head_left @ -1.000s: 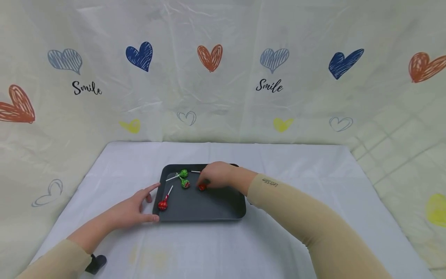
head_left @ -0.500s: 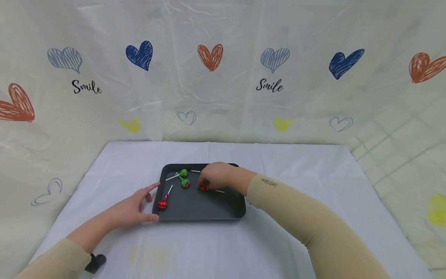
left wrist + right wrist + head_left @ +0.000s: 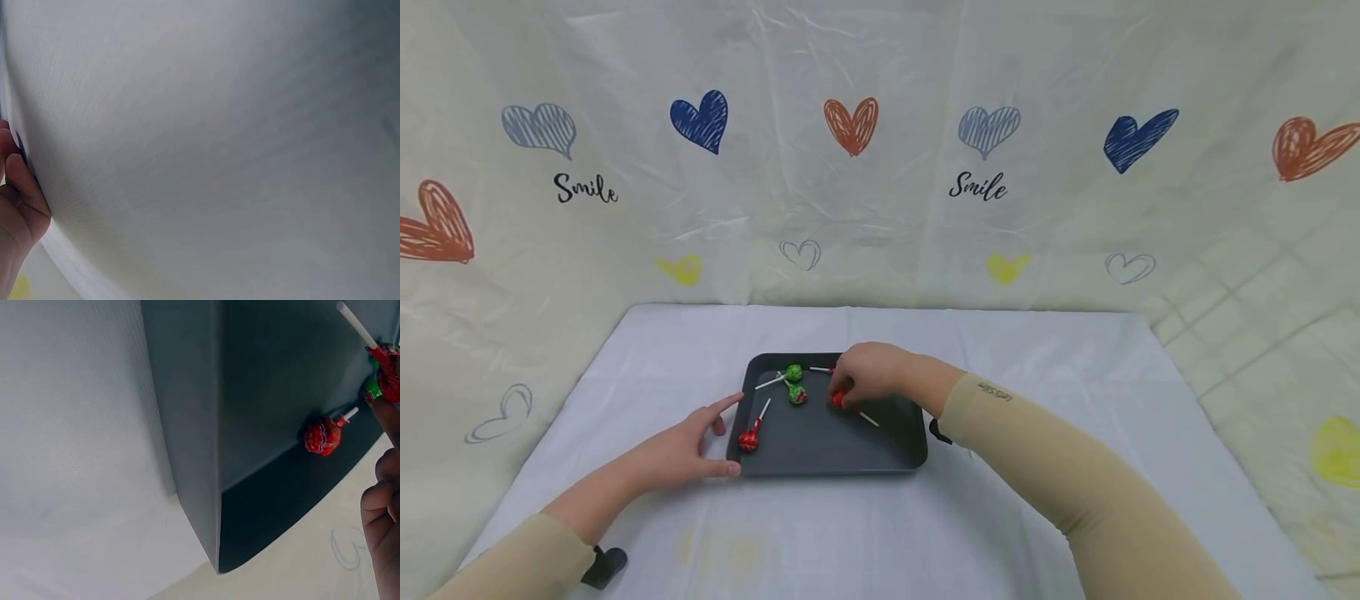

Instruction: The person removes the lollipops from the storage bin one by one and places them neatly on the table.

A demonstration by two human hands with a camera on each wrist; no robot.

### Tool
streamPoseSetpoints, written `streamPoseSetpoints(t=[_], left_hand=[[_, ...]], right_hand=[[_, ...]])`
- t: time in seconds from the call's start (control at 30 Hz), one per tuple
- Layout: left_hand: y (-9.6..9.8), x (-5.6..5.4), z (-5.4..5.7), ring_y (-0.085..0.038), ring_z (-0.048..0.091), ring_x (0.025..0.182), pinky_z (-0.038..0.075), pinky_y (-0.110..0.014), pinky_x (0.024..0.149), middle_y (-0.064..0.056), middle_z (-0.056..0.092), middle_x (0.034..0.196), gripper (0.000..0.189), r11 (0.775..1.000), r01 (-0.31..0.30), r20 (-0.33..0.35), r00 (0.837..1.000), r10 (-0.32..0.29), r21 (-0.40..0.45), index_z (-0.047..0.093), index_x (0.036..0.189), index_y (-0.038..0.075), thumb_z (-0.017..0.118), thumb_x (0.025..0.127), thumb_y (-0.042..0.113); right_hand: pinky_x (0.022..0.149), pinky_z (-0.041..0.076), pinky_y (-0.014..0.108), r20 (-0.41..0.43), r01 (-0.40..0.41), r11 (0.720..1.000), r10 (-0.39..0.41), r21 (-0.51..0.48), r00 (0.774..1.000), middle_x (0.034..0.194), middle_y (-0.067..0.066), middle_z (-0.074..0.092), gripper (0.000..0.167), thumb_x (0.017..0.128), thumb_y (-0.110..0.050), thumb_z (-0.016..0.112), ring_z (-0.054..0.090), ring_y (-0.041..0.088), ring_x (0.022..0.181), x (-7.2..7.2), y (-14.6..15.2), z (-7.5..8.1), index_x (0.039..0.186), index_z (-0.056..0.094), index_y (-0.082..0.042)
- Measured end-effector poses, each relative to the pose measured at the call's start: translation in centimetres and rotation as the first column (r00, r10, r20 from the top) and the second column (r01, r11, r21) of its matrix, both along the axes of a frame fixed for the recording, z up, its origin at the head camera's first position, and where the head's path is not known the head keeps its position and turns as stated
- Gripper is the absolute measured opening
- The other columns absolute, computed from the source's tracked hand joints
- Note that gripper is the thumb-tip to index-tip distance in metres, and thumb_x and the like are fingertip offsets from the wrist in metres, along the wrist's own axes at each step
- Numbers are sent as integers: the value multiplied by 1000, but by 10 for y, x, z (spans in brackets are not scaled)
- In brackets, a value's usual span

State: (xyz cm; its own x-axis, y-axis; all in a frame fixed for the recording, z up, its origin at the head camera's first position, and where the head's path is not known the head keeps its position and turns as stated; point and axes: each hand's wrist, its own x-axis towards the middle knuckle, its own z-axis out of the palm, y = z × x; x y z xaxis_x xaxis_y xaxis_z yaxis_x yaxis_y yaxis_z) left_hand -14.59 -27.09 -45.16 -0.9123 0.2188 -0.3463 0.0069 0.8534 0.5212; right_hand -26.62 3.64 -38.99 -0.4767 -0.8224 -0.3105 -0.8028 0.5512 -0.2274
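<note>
White bench, dark tray: green lollipops sit together near eleven. Right hand pinches a red lollipop, so probably not done; loose left hand touches nine o'clock.

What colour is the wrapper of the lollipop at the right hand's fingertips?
Red, where it shows; the lollipop's wrapper is clearest in the right wrist view.

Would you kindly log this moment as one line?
left hand: at left rim of tray | right hand: pinching red lollipop | in tray: two green lollipops, near-left red lollipop, far red lollipop
</note>
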Motion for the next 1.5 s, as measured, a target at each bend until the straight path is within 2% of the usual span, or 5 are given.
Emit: streamPoseSetpoints(t=[0.37,0.7,1.0,1.23,1.5], left_hand=[[3,1,2,-19,48,81,42,-35,64,-6,46,116,116,1000,-5,4,1000,5,-8,19,158,29,84,67,59],[3,1,3,-19,48,81,42,-34,64,-5,46,116,116,1000,-5,3,1000,5,-10,18,158,29,84,68,60],[2,2,4,-20,47,82,42,-34,63,-6,46,117,115,1000,2,4,1000,-2,3,18,158,28,84,69,58],[3,2,4,-19,48,81,42,-33,63,-6,46,117,114,1000,12,1,1000,-12,1,18,158,28,83,70,58],[2,1,3,-20,48,82,42,-34,63,-7,46,117,114,1000,9,5,1000,-9,5,19,158,28,83,69,59]], right_hand=[[93,46,27,-35,106,993,-108,-49,994,110,-13,69,30,91,-31,73,59,5,101,3,25,14,121,73,-26],[88,47,29,1,193,968,-196,-160,981,107,-14,67,32,90,-31,75,62,13,101,-1,65,23,121,73,-25],[70,48,29,42,270,933,-268,-239,963,101,-15,67,29,90,-29,75,55,10,78,0,105,32,119,74,-25],[68,48,31,77,338,900,-330,-275,941,99,-13,68,29,89,-26,76,55,13,76,10,142,29,118,75,-22],[71,49,31,101,430,874,-418,-227,903,106,-7,69,29,89,-27,76,56,12,82,24,189,20,117,75,-20]])
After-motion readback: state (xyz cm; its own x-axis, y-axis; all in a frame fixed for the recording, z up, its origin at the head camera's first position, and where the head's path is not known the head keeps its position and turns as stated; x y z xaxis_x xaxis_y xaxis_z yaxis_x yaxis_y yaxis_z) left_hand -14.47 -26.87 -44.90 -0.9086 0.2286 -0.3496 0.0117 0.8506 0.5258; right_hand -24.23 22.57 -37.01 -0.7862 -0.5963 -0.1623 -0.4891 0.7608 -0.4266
